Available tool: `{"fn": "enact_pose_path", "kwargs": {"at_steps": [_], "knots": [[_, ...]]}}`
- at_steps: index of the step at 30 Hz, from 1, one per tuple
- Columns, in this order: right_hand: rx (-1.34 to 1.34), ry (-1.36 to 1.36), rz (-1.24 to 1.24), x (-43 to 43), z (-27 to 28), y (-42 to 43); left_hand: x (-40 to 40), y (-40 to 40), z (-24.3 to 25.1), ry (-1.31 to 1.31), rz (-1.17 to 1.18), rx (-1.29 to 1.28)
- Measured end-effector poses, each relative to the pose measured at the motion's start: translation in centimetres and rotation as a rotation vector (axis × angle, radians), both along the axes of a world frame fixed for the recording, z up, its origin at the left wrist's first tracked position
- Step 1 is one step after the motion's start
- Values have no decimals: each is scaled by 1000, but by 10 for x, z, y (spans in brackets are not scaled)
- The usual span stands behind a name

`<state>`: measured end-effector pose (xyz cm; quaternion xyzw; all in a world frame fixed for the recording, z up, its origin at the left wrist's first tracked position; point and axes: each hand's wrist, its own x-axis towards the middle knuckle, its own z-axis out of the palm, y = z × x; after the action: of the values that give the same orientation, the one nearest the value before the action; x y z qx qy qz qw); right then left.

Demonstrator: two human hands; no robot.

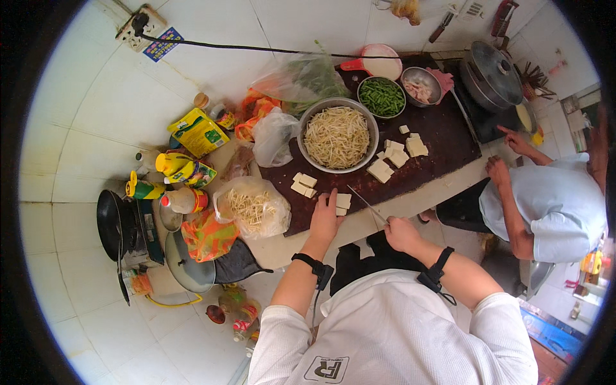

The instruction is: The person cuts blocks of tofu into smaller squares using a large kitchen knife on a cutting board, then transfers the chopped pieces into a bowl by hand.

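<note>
My right hand (402, 234) grips the handle of a kitchen knife (367, 204), its thin blade pointing up and left over the dark red-brown board (442, 137). Close to the blade tip lie white blocks that look like tofu (343, 201). My left hand (324, 219) holds these from their left side, fingers at the far end and thumb at the near end. Left of that hand sits a small group of cut tofu pieces (304, 185). Farther right on the board are more tofu pieces (380, 170), some stacked, and one small cube (404, 129).
A steel bowl of bean sprouts (337, 138) stands behind the tofu, beside bowls of chopped green beans (381, 97) and raw meat (417, 91). A bag of sprouts (251, 207) and sauce bottles (185, 200) crowd the left. At right, a co-worker (541, 207) stands near a lidded pot (493, 74).
</note>
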<state>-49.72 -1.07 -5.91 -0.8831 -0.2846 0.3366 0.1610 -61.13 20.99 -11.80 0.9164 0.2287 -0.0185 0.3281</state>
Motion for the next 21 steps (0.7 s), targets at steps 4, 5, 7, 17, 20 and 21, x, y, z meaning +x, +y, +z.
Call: {"fn": "enact_pose_path", "kwargs": {"at_steps": [4,5,7,17,20,21], "knots": [[-31,75,-46,-2,-8,5,16,2,16,142,-142,91],[-23,81,-72,-2,-9,6,18,3,15,143,-148,91],[-18,90,-77,-1,-9,7,22,6,12,169,-196,103],[-15,101,-80,7,-12,11,35,-7,1,126,-14,50],[-21,95,-84,10,-8,15,39,-11,-4,78,41,90],[-21,96,-85,12,-7,16,40,-12,-4,78,45,85]]}}
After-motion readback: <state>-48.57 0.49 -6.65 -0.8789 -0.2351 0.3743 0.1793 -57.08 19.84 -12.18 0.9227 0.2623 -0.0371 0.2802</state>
